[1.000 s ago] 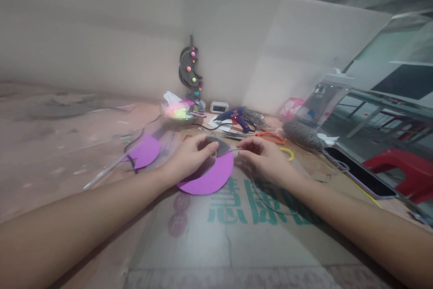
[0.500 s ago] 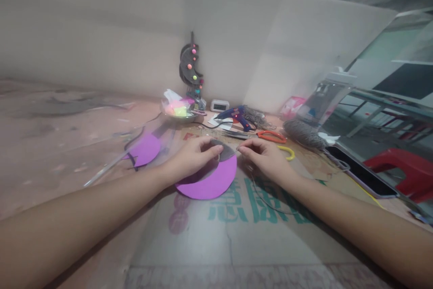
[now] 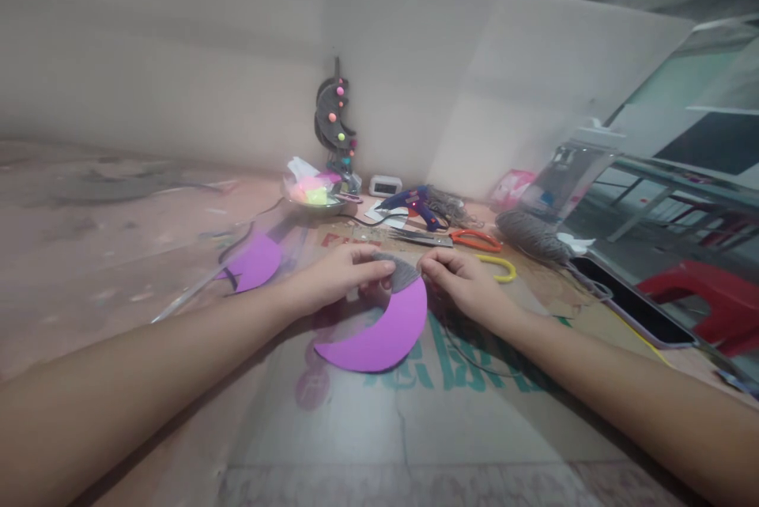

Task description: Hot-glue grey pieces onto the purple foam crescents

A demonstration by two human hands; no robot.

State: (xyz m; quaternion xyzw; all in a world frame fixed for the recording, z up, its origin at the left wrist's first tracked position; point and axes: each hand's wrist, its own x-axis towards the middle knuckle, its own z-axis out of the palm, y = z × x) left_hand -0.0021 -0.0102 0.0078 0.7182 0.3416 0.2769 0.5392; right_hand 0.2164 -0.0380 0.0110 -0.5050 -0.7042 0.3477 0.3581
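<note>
A purple crescent cutout (image 3: pixel 388 333) is held up above the cardboard, its upper end wrapped in grey yarn (image 3: pixel 403 273). My left hand (image 3: pixel 349 274) pinches that wrapped end between thumb and fingers. At the crescent's right edge, my right hand (image 3: pixel 454 274) is closed, with thumb and forefinger pinching the grey yarn where it leaves the wrapping. A loose strand (image 3: pixel 474 361) trails below the right hand across the cardboard. The tips of the right fingers are partly hidden.
Flattened cardboard (image 3: pixel 332 444) covers the table. Behind my hands lie a blue glue gun (image 3: pixel 412 202), orange-handled scissors (image 3: pixel 474 240), a yellow handle (image 3: pixel 504 270) and a grey yarn ball (image 3: pixel 530 236). Another purple cutout (image 3: pixel 258 262) lies left, a phone (image 3: pixel 637 301) right. A decorated grey crescent (image 3: pixel 335 115) stands at the back.
The crescent has tilted and moved slightly right and down in my left hand. My right hand has come closer to its edge, beside the wrapped part.
</note>
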